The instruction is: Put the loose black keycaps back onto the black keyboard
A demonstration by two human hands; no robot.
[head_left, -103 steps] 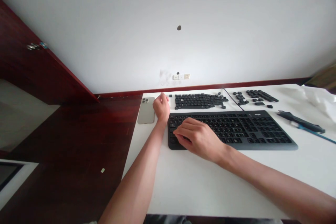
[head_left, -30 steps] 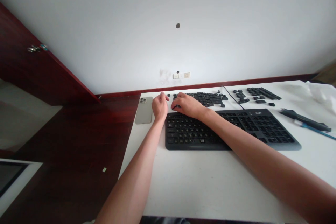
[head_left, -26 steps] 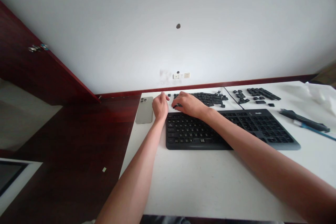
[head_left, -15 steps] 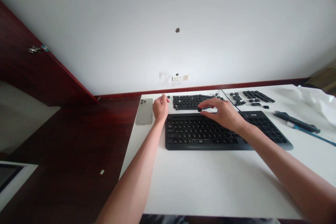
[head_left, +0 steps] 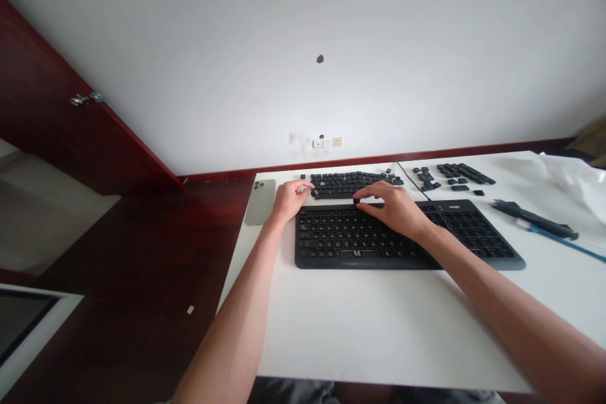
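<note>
Left hand (head_left: pixel 288 199) shifted toward loose keycaps (head_left: pixel 338 185) | its grip: cannot tell | right hand (head_left: pixel 392 207): grip holding single keycap (head_left: pixel 356 201) near keyboard (head_left: pixel 341 240)

indoor room, home or small office; which of the two cannot be told. noted: dark red door (head_left: pixel 57 129) with metal handle (head_left: pixel 79 100), scuffed white wall (head_left: pixel 213 69) with sockets (head_left: pixel 327 143) and red skirting (head_left: pixel 473 150), dark wood-look floor (head_left: pixel 142 271), white desk (head_left: pixel 369 328) bearing a keyboard (head_left: pixel 341 240).
</note>
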